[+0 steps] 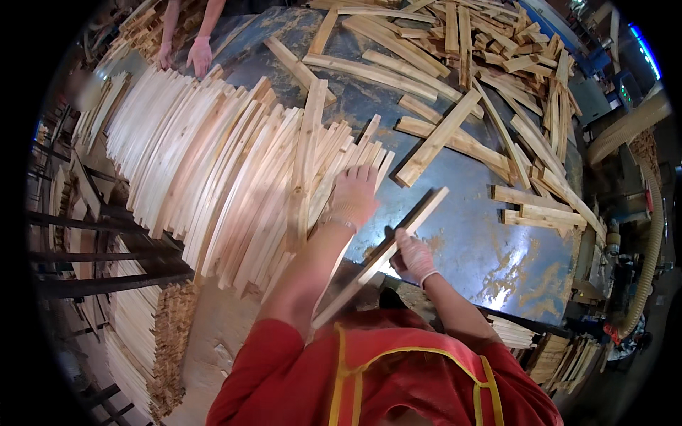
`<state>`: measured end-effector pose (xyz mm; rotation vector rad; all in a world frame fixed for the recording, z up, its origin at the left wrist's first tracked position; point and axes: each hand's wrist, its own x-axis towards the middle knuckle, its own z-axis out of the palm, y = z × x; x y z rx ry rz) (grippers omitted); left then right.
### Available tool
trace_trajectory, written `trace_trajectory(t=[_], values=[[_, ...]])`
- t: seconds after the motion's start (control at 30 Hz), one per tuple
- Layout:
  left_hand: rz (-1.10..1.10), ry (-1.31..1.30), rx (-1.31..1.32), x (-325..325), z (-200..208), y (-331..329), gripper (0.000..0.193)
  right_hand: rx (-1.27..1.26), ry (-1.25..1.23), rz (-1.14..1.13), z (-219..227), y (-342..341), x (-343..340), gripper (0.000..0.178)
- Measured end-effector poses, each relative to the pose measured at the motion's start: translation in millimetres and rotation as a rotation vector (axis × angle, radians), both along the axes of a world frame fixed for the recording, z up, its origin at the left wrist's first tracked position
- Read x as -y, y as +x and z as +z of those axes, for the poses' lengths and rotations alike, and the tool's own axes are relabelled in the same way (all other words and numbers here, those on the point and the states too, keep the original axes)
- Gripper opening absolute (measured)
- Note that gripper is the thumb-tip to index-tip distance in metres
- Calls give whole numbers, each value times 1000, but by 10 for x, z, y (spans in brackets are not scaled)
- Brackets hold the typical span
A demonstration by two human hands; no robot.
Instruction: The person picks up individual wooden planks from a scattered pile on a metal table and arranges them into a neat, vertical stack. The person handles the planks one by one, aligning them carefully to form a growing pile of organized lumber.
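Observation:
My right hand (413, 255), in a pale glove, is closed around a long wooden strip (380, 259). The strip slants from near my apron up to the right over the table edge. My left hand (355, 192), also gloved, lies on the right end of a long row of upright-packed wooden strips (213, 163), its fingers stretched along the end pieces. One wider wooden board (310, 156) rests across the top of the row, left of my left hand.
The metal table (462, 213) carries sawdust patches. Loose boards (440, 138) lie behind, with a heaped pile (511, 50) at the far right. A co-worker's gloved hands (192, 55) are at the row's far left. A ribbed hose (650, 263) hangs at right; stacked strips (142, 341) stand lower left.

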<state>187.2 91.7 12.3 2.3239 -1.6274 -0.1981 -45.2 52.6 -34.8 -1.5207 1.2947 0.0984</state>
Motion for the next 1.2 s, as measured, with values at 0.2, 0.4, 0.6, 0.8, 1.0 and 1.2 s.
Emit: trace_trajectory(t=[0.2,0.4,0.6,0.8,1.0,1.2], values=[[173,-134,-74,-891,-155,-514,77,202,125,637,443,515,334,42],[154,66,136,-1281,-78,-839,71,663,316,-365,-134,445,1643,21],[180,-40,235,-1292,-453,-760,61,1023,528,-733,232,1420,2491,21],[154,73,153,-1207,-127,-671,53,924,395,-449,641,516,1817,35],[399,85,136,-1335,92,-197,67,455,26,-2,-94,-467,-46,68],[499,131,35,-1806,-187,296,66,92,84,706,115,434,-678,83]])
